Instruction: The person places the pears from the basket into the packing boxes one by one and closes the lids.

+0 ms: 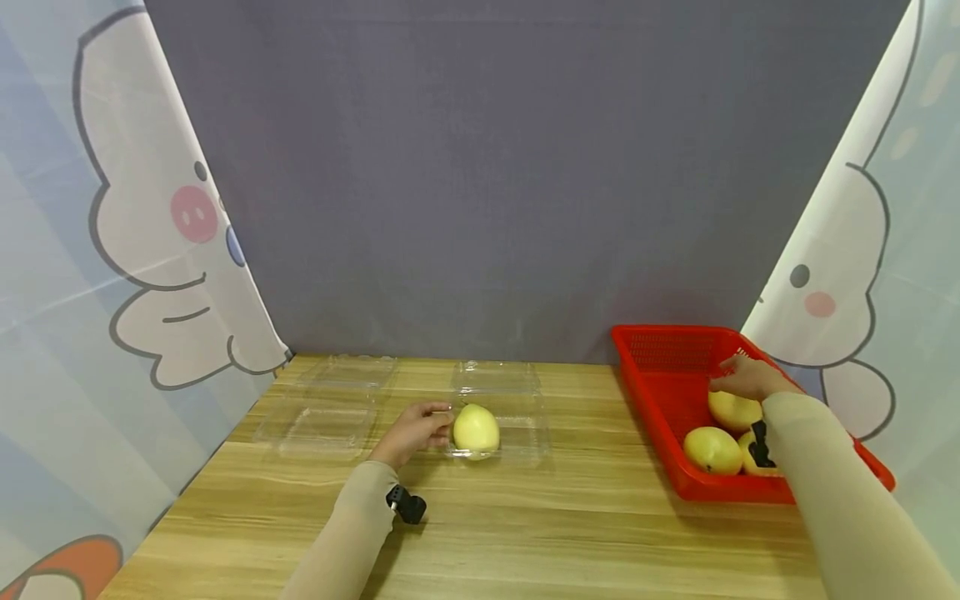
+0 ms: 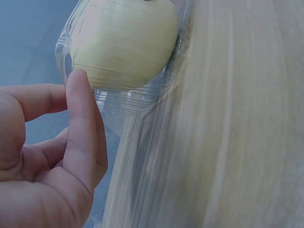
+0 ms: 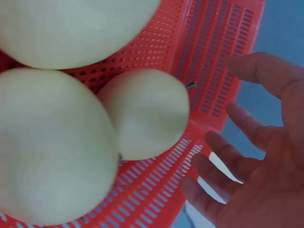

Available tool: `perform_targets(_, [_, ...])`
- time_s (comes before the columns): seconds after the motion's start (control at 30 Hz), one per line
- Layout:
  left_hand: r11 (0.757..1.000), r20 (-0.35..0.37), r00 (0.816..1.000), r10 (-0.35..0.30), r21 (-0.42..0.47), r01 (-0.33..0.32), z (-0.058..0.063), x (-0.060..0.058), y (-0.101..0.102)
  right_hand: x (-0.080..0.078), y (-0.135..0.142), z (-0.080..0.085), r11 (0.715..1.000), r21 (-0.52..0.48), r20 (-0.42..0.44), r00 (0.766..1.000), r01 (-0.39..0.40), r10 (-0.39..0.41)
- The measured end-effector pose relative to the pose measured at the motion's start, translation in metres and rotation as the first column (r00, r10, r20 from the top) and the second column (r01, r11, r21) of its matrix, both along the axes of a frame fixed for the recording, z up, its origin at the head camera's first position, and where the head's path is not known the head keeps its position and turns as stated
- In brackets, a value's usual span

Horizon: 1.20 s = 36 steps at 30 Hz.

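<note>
A pale yellow pear (image 1: 476, 428) sits in a clear plastic container (image 1: 525, 429) whose lid is folded back behind it. My left hand (image 1: 420, 429) is at the container's left side. Up close in the left wrist view, thumb and finger of the left hand (image 2: 61, 137) pinch the container's rim beside the pear (image 2: 123, 42). Over the red basket (image 1: 660, 425), my right hand (image 1: 750, 379) reaches in above a pear (image 1: 733, 410). In the right wrist view the fingers of my right hand (image 3: 256, 152) are spread apart beside a stemmed pear (image 3: 147, 114), holding nothing.
A second clear container (image 1: 322, 425) lies with its lid back at the table's left. Two more pears, one of them a whole pear (image 1: 712, 451), lie at the basket's near end. A grey curtain (image 1: 465, 192) hangs behind the wooden table (image 1: 540, 533).
</note>
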<state>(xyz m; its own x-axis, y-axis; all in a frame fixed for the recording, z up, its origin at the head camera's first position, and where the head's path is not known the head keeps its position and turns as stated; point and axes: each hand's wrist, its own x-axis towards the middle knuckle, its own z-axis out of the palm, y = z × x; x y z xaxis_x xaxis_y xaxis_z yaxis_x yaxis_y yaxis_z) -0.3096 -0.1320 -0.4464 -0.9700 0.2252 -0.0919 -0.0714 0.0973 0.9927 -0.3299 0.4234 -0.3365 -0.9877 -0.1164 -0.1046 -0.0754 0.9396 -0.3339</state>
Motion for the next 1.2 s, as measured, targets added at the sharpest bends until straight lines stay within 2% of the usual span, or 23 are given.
perform_targets(0.17, [1.000,0.009,1.000,0.013,-0.005,-0.013,0.000,0.000,0.001,0.003,0.000,-0.006,0.999,-0.045,0.091,0.996,0.030,-0.026])
perform_targets(0.3, [1.000,0.016,1.000,0.019,-0.008,-0.019,-0.001,-0.001,0.001,0.005,0.000,-0.011,0.986,-0.132,0.185,0.980,0.101,-0.076])
perform_targets(0.47, [1.000,0.013,1.000,0.019,-0.005,-0.019,-0.001,-0.002,0.001,0.003,0.001,-0.018,0.976,-0.153,0.226,0.967,0.154,-0.118])
perform_targets(0.67, [1.000,0.013,1.000,-0.009,0.001,0.009,0.001,-0.001,-0.001,0.006,0.001,-0.023,0.963,-0.177,0.256,0.954,0.203,-0.155])
perform_targets(0.73, [1.000,0.012,1.000,-0.015,0.003,0.015,0.001,-0.001,-0.001,0.011,-0.003,-0.023,0.934,-0.240,0.307,0.933,0.266,-0.187])
perform_targets(0.83, [1.000,0.012,1.000,-0.015,0.001,0.015,0.002,0.000,-0.002,0.021,-0.013,-0.023,0.874,-0.324,0.365,0.900,0.363,-0.238])
perform_targets(0.87, [1.000,0.011,1.000,-0.016,0.000,0.016,0.002,0.001,-0.002,0.025,-0.017,-0.021,0.844,-0.356,0.387,0.885,0.401,-0.258])
perform_targets(0.9, [1.000,0.012,1.000,-0.016,0.000,0.016,0.002,0.001,-0.002,0.029,-0.021,-0.020,0.829,-0.369,0.392,0.879,0.421,-0.272])
perform_targets(0.97, [1.000,0.012,1.000,-0.015,0.000,0.015,0.002,0.001,-0.002,0.034,-0.026,-0.016,0.836,-0.350,0.377,0.880,0.423,-0.288])
perform_targets(1.0, [1.000,0.010,1.000,-0.013,0.000,0.013,0.002,0.001,-0.002,0.036,-0.028,-0.014,0.853,-0.324,0.359,0.887,0.410,-0.290])
perform_targets(1.1, [1.000,0.006,1.000,-0.010,0.000,0.010,0.001,0.000,-0.002,0.038,-0.028,-0.012,0.875,-0.285,0.330,0.897,0.392,-0.294])
perform_targets(1.2, [1.000,0.002,1.000,-0.012,0.004,0.012,0.000,0.000,-0.001,0.040,-0.029,-0.012,0.864,-0.307,0.332,0.896,0.398,-0.295])
